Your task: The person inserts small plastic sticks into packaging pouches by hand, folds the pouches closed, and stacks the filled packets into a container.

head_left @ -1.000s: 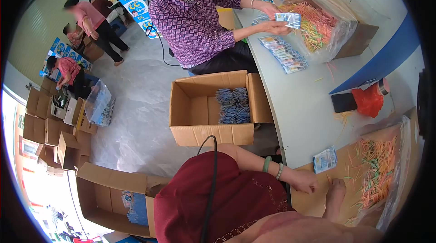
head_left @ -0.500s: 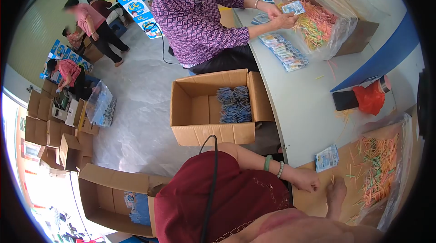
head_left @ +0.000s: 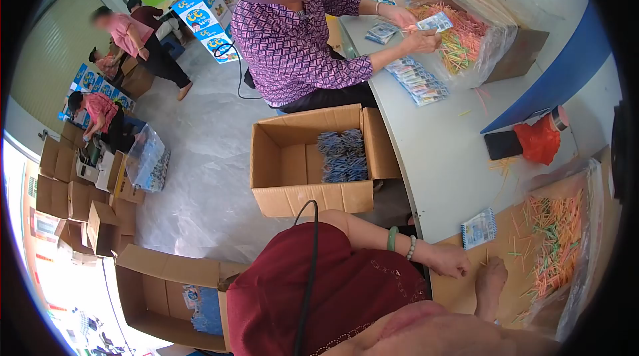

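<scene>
A: Layout, big to small?
B: Long white table [head_left: 452,150]. Co-worker in a purple patterned top [head_left: 299,56] sits at it, off to the left. Open carton [head_left: 311,197] on the floor beside the table, blue packets stacked inside.
A: Work spot?
B: Brown cardboard [head_left: 459,296] in front of the wearer, clear plastic along its far side. Loose pile of sticks [head_left: 556,243] on it, mostly orange, some green.
A: Hands?
B: Both over the cardboard, just beside each other. Left hand [head_left: 449,260]: fingers curled in, can't tell if it grips anything. Right hand [head_left: 491,277]: fingertips pressed together.
A: Packet?
B: One blue-and-white packet [head_left: 479,228] lies flat near the left hand, touched by neither.
A: Smallest?
B: Thin stick [head_left: 484,261], pinched in the right fingertips. Detail's blurry there.
</scene>
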{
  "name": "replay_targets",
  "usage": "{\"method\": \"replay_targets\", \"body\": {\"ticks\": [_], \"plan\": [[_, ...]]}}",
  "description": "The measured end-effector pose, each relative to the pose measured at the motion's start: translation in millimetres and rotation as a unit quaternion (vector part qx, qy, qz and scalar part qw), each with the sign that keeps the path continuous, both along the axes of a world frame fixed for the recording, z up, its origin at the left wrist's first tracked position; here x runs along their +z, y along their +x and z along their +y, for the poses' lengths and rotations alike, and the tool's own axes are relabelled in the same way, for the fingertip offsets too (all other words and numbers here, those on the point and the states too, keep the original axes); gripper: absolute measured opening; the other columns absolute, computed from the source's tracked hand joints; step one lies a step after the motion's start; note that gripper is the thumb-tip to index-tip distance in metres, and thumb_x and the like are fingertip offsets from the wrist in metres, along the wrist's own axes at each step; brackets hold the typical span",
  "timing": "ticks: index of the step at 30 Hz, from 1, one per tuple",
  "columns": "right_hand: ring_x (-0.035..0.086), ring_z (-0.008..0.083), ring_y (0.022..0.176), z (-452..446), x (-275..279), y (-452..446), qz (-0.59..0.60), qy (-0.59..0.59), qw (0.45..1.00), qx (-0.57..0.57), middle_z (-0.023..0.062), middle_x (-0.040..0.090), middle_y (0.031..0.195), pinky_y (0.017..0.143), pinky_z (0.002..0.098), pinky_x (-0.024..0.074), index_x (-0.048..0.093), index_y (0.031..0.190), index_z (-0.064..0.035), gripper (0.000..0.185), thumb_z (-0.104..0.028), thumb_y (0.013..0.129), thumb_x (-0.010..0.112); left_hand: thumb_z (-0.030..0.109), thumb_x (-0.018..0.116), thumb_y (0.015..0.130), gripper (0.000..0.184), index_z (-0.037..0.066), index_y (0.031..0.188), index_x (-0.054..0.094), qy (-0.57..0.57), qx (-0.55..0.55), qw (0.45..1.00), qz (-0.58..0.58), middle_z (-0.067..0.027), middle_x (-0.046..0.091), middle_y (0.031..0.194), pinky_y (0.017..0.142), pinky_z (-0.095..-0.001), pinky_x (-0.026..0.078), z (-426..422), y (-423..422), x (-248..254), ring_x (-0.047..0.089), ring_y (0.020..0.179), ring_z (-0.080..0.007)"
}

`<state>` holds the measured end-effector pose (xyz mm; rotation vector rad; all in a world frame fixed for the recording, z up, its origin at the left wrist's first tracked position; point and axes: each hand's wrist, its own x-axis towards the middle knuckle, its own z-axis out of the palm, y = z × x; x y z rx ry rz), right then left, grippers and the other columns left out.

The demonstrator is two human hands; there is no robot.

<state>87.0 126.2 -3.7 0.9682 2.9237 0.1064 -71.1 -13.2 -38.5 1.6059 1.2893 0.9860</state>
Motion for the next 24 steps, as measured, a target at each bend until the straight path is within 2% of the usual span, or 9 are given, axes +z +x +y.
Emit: {"method": "replay_targets", "body": {"ticks": [6,9,11,12,15,17,18,20,24], "plan": [[0.055,0.038,0.079,-7.8,11.1,4.8,0.06,0.021,0.996,0.062,0.0192,0.055,0.085,0.067,0.0456,0.0428,0.05,0.083,-0.002,0.008,-0.001,0.075,0.052,0.017,0.061,0.077,0.016,0.006,0.088,0.065,0.016,0.007,1.0,0.016,-0.0109,0.065,0.073,0.063,-0.0397,0.047,-3.0,-2.6,8.4,0.063,0.072,-0.0274],[0.051,0.0317,0.071,2.5,-10.2,20.6,0.087,-0.045,0.993,-0.059,0.0179,0.051,0.08,0.065,0.04,0.0415,0.048,0.084,-0.0003,0.005,-0.004,0.082,0.05,0.017,0.06,0.078,0.016,0.006,0.088,0.065,0.003,0.013,1.0,-0.011,-0.0105,0.065,0.074,0.063,-0.0393,0.047,-1.3,-1.1,5.9,0.063,0.071,-0.0269],[0.042,0.0226,0.066,11.0,-31.3,34.4,0.339,-0.196,0.907,-0.156,0.013,0.044,0.076,0.063,0.0332,0.039,0.043,0.085,-0.0006,0.01,-0.009,0.089,0.045,0.016,0.059,0.078,0.014,0.006,0.087,0.065,-0.056,-0.008,0.998,-0.025,-0.0103,0.065,0.072,0.062,-0.0391,0.047,-6.8,-5.0,19.7,0.063,0.069,-0.0257],[0.042,0.0226,0.066,14.5,-38.4,39.6,0.334,-0.205,0.909,-0.142,0.013,0.044,0.076,0.063,0.0332,0.039,0.043,0.085,-0.0006,0.01,-0.009,0.089,0.045,0.016,0.059,0.078,0.014,0.006,0.087,0.065,-0.059,0.009,0.998,-0.027,-0.0103,0.065,0.072,0.062,-0.0391,0.047,-7.5,-4.6,13.4,0.063,0.069,-0.0257],[0.037,0.0166,0.069,15.3,-39.5,42.9,0.543,-0.463,0.664,-0.226,0.0077,0.037,0.075,0.064,0.0293,0.0369,0.039,0.087,-0.0021,0.015,-0.015,0.093,0.044,0.014,0.058,0.081,0.015,0.005,0.092,0.061,0.041,0.03,0.998,-0.034,-0.0079,0.06,0.059,0.047,-0.0318,0.046,2.9,2.7,-6.5,0.058,0.045,-0.017],[0.037,0.0137,0.073,-6.8,-8.1,40.4,0.428,-0.381,0.82,-0.009,0.0033,0.035,0.078,0.066,0.0282,0.0364,0.037,0.092,-0.0026,0.011,-0.013,0.095,0.04,0.016,0.056,0.082,0.023,0.002,0.099,0.058,0.005,0.04,0.995,-0.093,-0.0135,0.059,0.082,0.067,-0.0377,0.046,4.4,6.3,-1.2,0.058,0.078,-0.0265],[0.037,0.0137,0.073,-18.1,0.9,36.3,0.427,-0.383,0.819,-0.007,0.0033,0.035,0.078,0.066,0.0282,0.0364,0.037,0.092,-0.0026,0.011,-0.013,0.095,0.04,0.017,0.056,0.082,0.026,0.001,0.102,0.057,-0.007,0.043,0.993,-0.112,-0.0154,0.059,0.09,0.073,-0.0396,0.046,2.7,8.1,4.5,0.059,0.088,-0.0297],[0.037,0.0124,0.077,-38.3,14.9,27.8,0.361,-0.429,0.828,-0.012,0.0029,0.037,0.083,0.07,0.0272,0.0367,0.038,0.095,-0.0014,0.009,-0.01,0.097,0.037,0.019,0.056,0.085,0.029,-0.003,0.103,0.049,0.247,0.186,0.95,-0.047,-0.018,0.05,0.102,0.081,-0.041,0.043,-9.2,11.7,32.7,0.052,0.095,-0.0329],[0.041,0.0125,0.083,-64.9,-8.1,15.1,0.42,-0.399,0.814,-0.045,0.0043,0.042,0.092,0.075,0.026,0.0388,0.041,0.097,-0.0004,0.01,-0.008,0.098,0.035,0.019,0.056,0.087,0.026,-0.003,0.096,0.047,0.189,0.097,0.974,-0.078,-0.0192,0.046,0.107,0.084,-0.0411,0.041,-4.1,7.7,44.5,0.049,0.098,-0.0338]]}}
